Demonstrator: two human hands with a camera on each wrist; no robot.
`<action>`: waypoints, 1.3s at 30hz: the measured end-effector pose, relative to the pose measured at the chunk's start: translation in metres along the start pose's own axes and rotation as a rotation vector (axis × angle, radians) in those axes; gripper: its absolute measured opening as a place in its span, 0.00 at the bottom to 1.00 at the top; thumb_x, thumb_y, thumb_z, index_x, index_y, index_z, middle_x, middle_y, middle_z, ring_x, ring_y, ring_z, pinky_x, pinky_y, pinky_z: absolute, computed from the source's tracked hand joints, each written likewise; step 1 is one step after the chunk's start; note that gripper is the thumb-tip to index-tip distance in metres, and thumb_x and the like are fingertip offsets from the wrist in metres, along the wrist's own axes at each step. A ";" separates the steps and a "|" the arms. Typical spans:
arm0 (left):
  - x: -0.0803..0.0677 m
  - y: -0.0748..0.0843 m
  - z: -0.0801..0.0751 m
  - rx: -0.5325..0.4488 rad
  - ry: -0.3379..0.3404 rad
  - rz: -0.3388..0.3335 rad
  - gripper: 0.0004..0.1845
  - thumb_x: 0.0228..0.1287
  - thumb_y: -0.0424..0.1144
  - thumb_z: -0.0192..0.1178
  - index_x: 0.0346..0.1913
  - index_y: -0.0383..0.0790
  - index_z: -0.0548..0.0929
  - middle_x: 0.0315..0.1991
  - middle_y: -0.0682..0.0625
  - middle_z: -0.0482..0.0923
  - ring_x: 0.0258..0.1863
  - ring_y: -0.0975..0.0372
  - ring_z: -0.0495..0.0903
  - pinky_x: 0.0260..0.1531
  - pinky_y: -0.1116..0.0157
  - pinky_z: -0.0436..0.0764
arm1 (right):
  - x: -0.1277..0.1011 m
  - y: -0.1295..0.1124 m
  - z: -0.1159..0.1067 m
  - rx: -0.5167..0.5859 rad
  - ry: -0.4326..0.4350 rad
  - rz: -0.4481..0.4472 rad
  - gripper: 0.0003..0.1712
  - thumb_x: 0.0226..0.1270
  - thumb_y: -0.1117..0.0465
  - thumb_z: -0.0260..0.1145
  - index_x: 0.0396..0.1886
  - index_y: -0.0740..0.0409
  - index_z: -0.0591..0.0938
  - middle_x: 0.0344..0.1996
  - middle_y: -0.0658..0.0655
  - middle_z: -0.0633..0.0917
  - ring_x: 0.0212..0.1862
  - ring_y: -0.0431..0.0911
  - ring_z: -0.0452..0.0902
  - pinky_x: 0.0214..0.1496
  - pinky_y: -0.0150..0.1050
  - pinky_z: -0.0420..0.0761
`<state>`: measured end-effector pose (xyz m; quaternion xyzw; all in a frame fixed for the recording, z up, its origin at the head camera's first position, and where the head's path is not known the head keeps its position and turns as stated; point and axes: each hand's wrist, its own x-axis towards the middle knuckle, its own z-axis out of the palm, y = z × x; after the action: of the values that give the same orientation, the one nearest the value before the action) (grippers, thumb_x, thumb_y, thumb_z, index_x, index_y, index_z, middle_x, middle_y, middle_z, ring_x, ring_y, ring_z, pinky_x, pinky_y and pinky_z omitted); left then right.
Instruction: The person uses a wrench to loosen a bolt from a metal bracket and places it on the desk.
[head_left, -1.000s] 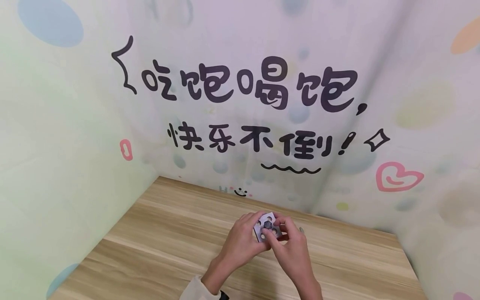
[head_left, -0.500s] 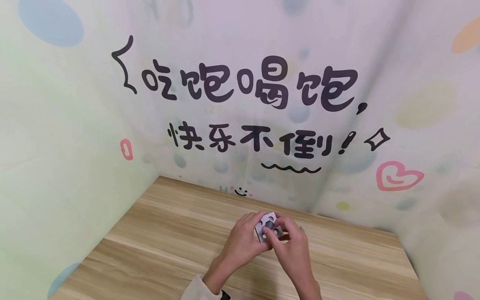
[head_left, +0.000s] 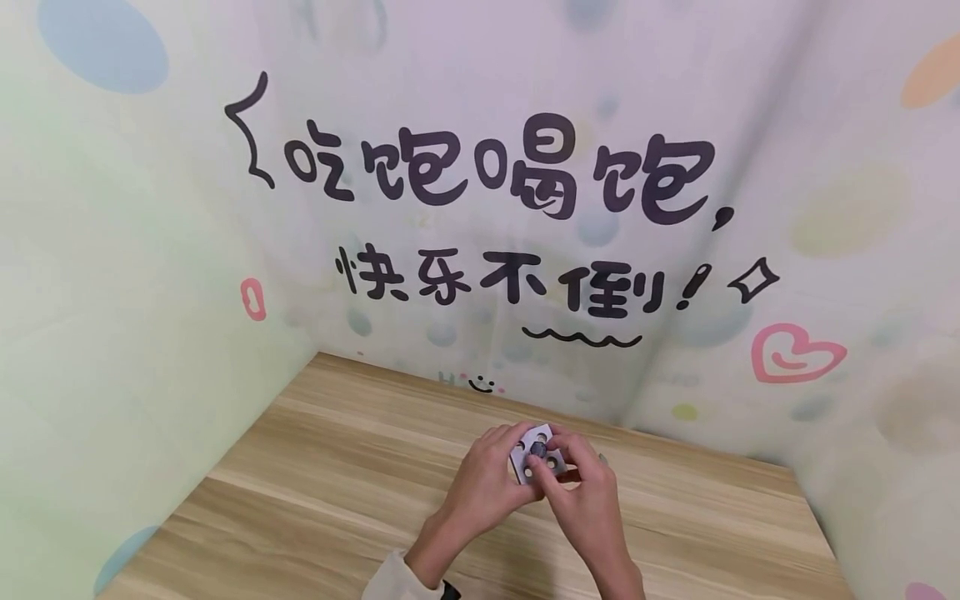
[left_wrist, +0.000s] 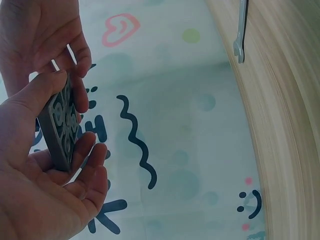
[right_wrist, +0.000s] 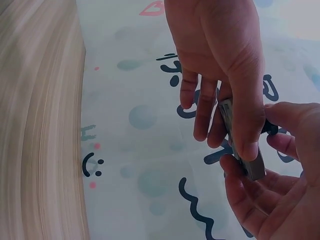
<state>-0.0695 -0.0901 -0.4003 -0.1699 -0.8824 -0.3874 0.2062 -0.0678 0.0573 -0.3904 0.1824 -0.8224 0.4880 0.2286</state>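
Observation:
In the head view, a square light-grey metal plate [head_left: 524, 465] with several round holes sits tilted above the table. A dark hex bolt [head_left: 538, 448] stands at its middle. My left hand [head_left: 480, 479] grips the plate by its left edge; its thumb lies along the plate [right_wrist: 256, 169] in the right wrist view. My right hand [head_left: 588, 492] pinches the bolt head between thumb and index finger, with its other fingers near the plate's underside. In the left wrist view the plate's underside [left_wrist: 59, 117] shows round raised shapes. How deep the bolt sits is hidden.
An open-ended wrench [left_wrist: 240, 35] lies on the wooden table [head_left: 315, 483] beyond the right hand, mostly hidden by it in the head view. A printed cloth wall [head_left: 480, 200] closes off the back, and others stand at both sides.
My right thumb and index finger have shifted slightly around the bolt head, which appears to have turned a little. My left hand and the plate have hardly moved.

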 end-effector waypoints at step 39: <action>0.001 -0.001 -0.001 0.014 -0.026 -0.018 0.34 0.47 0.45 0.77 0.61 0.47 0.78 0.48 0.53 0.82 0.45 0.63 0.77 0.44 0.64 0.78 | 0.000 0.004 -0.004 0.022 -0.046 -0.039 0.15 0.60 0.68 0.71 0.48 0.56 0.85 0.52 0.55 0.84 0.38 0.42 0.82 0.33 0.33 0.83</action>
<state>-0.0700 -0.0909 -0.3999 -0.1656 -0.8892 -0.3806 0.1926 -0.0693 0.0626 -0.3915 0.2119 -0.8183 0.4882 0.2170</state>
